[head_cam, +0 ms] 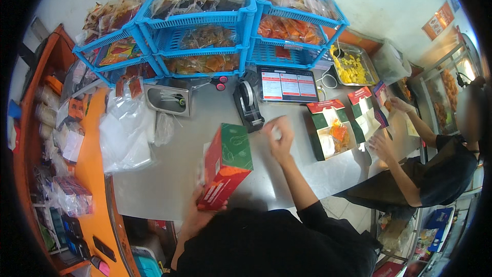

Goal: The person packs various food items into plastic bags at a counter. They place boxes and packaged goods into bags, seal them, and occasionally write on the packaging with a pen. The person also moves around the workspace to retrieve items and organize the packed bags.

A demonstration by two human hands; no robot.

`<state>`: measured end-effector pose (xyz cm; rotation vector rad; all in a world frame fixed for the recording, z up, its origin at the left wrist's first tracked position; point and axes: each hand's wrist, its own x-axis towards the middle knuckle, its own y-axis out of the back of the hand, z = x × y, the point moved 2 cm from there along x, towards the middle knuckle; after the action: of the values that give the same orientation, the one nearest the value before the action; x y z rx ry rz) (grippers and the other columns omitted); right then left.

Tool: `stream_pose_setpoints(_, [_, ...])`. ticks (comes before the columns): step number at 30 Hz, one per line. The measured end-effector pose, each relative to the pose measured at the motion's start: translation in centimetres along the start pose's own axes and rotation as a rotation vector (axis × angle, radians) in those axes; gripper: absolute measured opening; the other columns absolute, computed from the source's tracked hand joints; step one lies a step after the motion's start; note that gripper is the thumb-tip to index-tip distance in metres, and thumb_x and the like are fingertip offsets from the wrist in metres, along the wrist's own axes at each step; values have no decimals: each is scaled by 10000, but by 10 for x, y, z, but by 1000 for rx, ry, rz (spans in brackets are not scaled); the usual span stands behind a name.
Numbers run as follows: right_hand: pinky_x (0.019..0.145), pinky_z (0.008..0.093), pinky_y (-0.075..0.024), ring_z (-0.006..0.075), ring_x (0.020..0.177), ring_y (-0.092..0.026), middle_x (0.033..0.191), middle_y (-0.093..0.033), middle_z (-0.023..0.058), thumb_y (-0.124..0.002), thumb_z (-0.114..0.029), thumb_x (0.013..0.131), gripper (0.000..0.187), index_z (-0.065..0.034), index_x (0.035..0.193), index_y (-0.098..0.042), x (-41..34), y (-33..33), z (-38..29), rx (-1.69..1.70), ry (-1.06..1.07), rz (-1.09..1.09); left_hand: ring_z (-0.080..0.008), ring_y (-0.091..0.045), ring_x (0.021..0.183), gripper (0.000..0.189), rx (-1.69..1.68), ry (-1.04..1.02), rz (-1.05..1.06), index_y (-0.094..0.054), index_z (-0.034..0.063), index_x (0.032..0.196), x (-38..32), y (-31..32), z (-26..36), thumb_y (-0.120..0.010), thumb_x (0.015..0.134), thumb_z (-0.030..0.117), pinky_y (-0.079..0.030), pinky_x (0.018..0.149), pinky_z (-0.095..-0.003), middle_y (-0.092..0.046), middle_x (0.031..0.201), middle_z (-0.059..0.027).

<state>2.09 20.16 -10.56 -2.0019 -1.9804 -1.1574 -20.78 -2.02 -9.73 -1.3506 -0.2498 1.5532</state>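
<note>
My left hand grips the lower end of a closed red and green cardboard food box, tilted above the steel table. My right hand is raised over the table with its fingers curled. It is blurred, and a pale spot shows between the fingers; I cannot tell whether it is something held. Just left of that hand stands a black tape dispenser with a roll of tape. To the right, an open food box contains fried food, an orange sachet and a white round item.
Blue plastic racks with bagged sachets line the back. A tablet, a steel container, scissors and plastic bags lie around. At right, a co-worker's hands are near another open box.
</note>
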Motion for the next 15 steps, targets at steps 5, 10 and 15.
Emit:
stream_pose_setpoints(5, [1032, 508, -256, 313, 1268, -422, 1048, -609, 52, -557, -191, 873, 442, -71, 1297, -531, 22, 0, 86, -594, -134, -106, -275, -692, 867, 656, 473, -589, 499, -393, 84, 1423, -5, 84, 29, -723, 911, 326, -598, 659, -400, -620, 1192, -151])
stream_pose_setpoints(10, [996, 473, -321, 302, 1206, -473, 1062, -608, 67, -559, -194, 876, 427, -76, 1285, -542, 9, -8, 93, -614, -79, -43, -314, -646, 978, 890, 671, -832, 704, -188, 104, 1546, -21, 153, 38, -756, 885, 286, -583, 715, -400, -525, 1289, -189])
stream_pose_setpoints(15, [718, 367, -448, 291, 760, -559, 873, -592, 160, -576, -292, 968, 312, 10, 925, -644, 11, -39, 66, 142, -512, -92, -399, -372, 1355, 1081, 1661, -696, 1632, -128, 75, 1580, -49, 101, 34, -838, 792, 284, -337, 1082, -560, -333, 1497, -255])
